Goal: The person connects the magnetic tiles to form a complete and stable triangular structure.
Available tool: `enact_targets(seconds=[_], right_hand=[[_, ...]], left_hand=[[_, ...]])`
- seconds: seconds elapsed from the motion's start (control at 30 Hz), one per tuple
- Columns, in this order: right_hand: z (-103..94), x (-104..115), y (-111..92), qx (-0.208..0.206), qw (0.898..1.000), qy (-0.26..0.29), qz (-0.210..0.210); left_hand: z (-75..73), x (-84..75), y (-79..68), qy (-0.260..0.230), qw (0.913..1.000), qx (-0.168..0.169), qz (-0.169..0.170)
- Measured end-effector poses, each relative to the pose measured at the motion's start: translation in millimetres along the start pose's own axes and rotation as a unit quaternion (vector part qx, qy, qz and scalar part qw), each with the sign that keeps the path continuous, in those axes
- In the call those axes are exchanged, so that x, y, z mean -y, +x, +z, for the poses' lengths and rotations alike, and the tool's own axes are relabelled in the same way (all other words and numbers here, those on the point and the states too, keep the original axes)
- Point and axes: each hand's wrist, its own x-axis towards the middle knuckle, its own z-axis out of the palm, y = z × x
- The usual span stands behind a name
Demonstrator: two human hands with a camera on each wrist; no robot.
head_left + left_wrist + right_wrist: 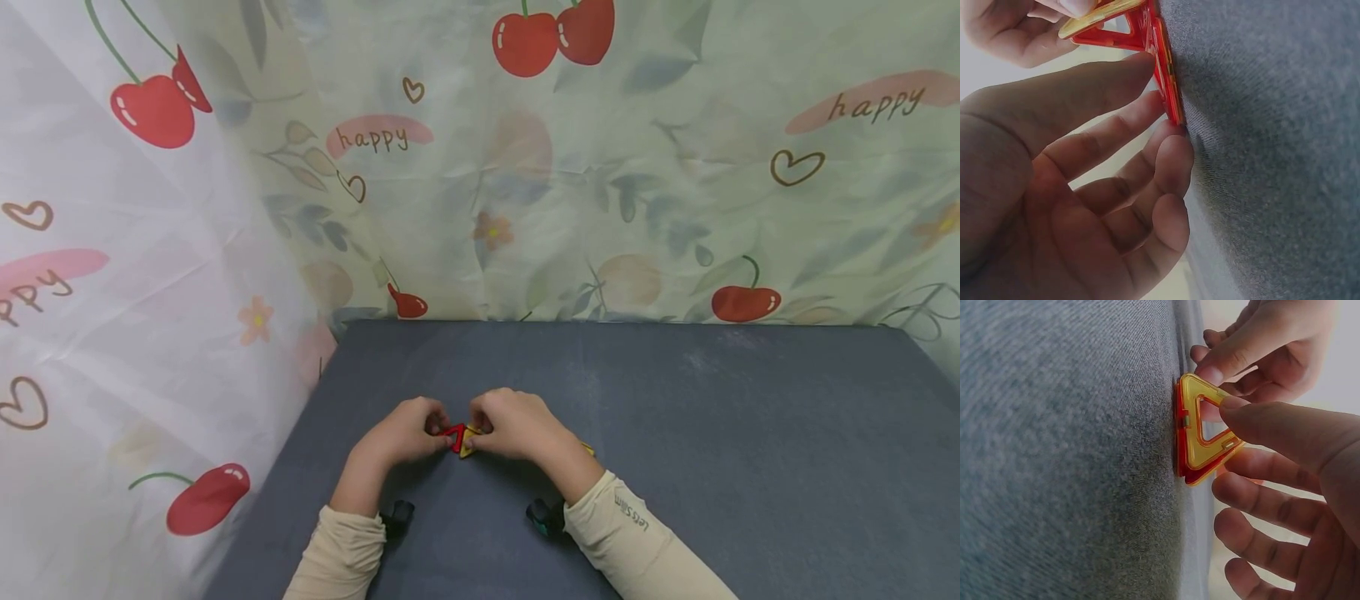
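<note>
Both hands meet over the grey table around a small cluster of triangular magnetic tiles. My left hand (pixel 408 432) pinches a red triangular tile (pixel 1168 84) low at the table surface, thumb on one side and fingertips at its edge. My right hand (pixel 517 425) pinches a yellow triangular tile (pixel 1195 453) with an open middle, its thumb on the front face. In the left wrist view, the yellow tile leans at an angle over another red tile part. Red edges show right behind the yellow tile in the right wrist view.
Another yellow piece (pixel 588 449) lies on the table (pixel 750 467), partly hidden behind the right wrist. Black wrist devices sit under both forearms. A cherry-print curtain (pixel 450 208) hangs along the table's back and left sides.
</note>
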Motion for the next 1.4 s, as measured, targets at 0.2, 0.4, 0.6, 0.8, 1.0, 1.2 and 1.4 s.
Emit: enact_targets(seconds=[0.2, 0.4, 0.6, 0.8, 1.0, 1.2, 1.4], right_hand=[[-1.0, 0, 0, 0.003, 1.000, 0.003, -0.001], [-0.9, 1, -2, 0.003, 1.000, 0.005, -0.006], [-0.9, 2, -2, 0.006, 1.000, 0.003, -0.005], [-0.9, 0, -1, 0.010, 1.000, 0.005, -0.009], [0.1, 0, -1, 0.014, 1.000, 0.004, -0.007], [-0.2, -1, -1, 0.013, 1.000, 0.004, -0.009], [-1.9, 0, -1, 0.011, 1.000, 0.005, -0.011]], left_hand=[[-0.1, -1.4, -0.8, -0.009, 0.9999, 0.007, -0.002], [-2.5, -3.5, -1.7, -0.036, 0.9993, 0.011, 0.003], [-5.5, -6.3, -1.3, -0.062, 0.9976, 0.012, 0.029], [-6.6, -10.0, 0.3, -0.084, 0.9947, 0.016, 0.057], [-6.8, -10.5, 0.3, -0.083, 0.9942, 0.017, 0.067], [-6.2, -10.7, 0.5, -0.086, 0.9932, 0.022, 0.076], [-5.5, -11.0, 0.6, -0.093, 0.9922, 0.023, 0.079]])
